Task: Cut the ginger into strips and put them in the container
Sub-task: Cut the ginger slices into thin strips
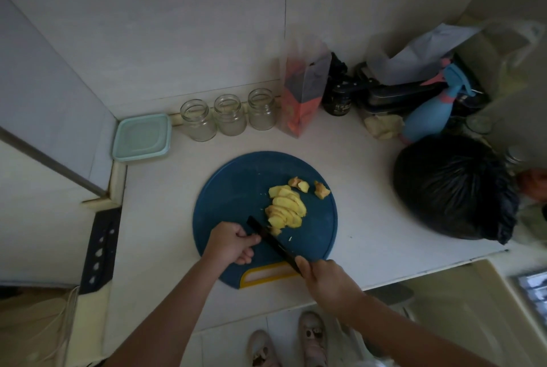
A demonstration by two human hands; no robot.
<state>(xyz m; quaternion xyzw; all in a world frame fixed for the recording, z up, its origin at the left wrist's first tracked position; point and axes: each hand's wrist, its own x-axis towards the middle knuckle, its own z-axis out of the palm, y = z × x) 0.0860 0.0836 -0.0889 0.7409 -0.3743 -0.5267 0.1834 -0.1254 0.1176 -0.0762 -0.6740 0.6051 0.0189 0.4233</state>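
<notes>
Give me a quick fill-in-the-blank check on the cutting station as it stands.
1. The right hand grips a ____ knife.
2. The ginger slices lie on a round ____ cutting board.
3. ____ glass jars stand in a row behind the board.
4. The pale green container sits just ____ of the jars.
Missing words: black; blue; three; left.
</notes>
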